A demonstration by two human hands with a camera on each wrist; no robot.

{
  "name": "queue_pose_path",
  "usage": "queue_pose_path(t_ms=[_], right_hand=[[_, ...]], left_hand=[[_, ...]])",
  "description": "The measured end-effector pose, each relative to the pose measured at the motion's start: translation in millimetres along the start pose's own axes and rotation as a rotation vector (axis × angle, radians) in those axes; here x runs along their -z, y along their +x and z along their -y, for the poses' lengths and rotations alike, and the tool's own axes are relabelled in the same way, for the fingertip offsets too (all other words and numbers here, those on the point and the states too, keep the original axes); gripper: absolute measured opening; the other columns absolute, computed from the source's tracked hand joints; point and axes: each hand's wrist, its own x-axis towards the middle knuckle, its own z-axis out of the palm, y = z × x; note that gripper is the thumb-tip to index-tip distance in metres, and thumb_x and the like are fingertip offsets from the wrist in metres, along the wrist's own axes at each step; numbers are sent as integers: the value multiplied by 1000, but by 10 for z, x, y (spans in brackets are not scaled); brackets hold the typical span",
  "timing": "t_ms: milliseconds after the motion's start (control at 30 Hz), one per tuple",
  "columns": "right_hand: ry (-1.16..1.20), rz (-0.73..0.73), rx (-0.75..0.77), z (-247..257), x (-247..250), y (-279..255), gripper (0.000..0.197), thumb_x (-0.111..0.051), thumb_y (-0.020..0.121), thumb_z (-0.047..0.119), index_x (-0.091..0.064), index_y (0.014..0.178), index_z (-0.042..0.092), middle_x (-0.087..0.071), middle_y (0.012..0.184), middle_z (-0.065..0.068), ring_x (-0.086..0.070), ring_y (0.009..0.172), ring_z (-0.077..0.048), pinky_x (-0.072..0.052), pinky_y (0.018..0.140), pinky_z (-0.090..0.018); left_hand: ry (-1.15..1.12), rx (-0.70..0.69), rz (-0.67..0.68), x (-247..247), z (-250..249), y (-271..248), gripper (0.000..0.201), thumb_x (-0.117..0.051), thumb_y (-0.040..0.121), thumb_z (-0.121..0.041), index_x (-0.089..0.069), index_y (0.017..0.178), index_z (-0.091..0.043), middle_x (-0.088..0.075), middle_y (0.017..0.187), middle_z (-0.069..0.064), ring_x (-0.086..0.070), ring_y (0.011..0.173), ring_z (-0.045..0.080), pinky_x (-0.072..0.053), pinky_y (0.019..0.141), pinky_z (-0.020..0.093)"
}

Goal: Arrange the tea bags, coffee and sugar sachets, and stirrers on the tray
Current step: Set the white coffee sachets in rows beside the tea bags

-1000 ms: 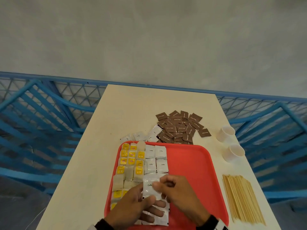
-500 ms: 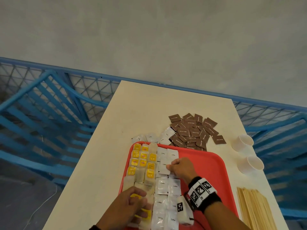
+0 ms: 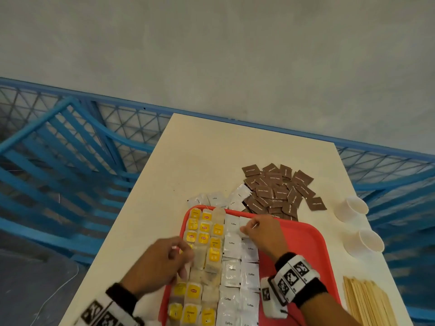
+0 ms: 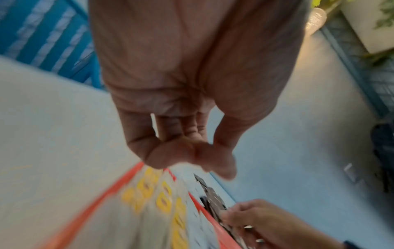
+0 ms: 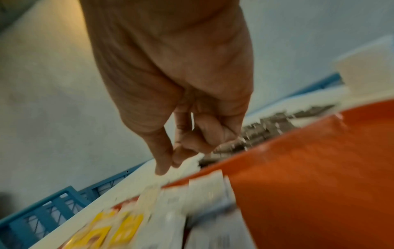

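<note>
Two hands work over the red tray point(image 3: 306, 234), which sits at 6 o'clock on the table point(image 3: 211, 161). Your left hand point(image 3: 162, 262) hangs at the tray's 9 o'clock edge above the tea bags point(image 3: 204, 241), fingers loosely curled and holding nothing. Beside them lie the white coffee sachets point(image 3: 231, 271). Your right hand point(image 3: 261, 234) pinches the far one at 12 o'clock. Brown sugar sachets point(image 3: 277, 191) are heaped off the tray at 1 o'clock; the stirrers point(image 3: 367, 302) lie on the table at 4 o'clock.
</note>
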Motion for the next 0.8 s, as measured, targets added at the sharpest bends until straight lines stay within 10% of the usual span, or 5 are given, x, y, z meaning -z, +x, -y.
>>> queue_pose_path(t_ms=[133,267,433,800], right_hand=[[-245,67,84,249,311,479,19,-68,91,19,-70,76,9,-70,81,3,-63,62,-1,-50,54,-19],[-473,60,181,323,326,987,14,-70,85,29,-67,92,18,-70,105,-6,-64,95,-23,-56,83,-38],[-733,246,183,302,112,1375,78,-77,73,54,-45,140,31,-43,147,-5,-34,137,-35,-39,109,-56],[-665,303,120,330,-81,1554,77,-90,65,37,-48,127,22,-54,126,-10,-55,114,-32,-52,93,-47]], left_hand=[[379,-38,-153,372,-197,565,23,-63,95,-38,-66,82,-19,-63,68,-5,-53,58,6,-41,58,22],[537,51,-175,484,-247,1241,24,-64,95,-36,-64,86,-14,-62,93,2,-58,90,19,-41,75,28],[684,104,-177,465,-230,1792,23,-63,94,-39,-60,92,-17,-65,117,11,-60,108,30,-51,91,38],[961,-125,68,224,-638,2295,53,-70,91,-31,-48,139,-30,-48,129,6,-54,118,28,-46,96,39]])
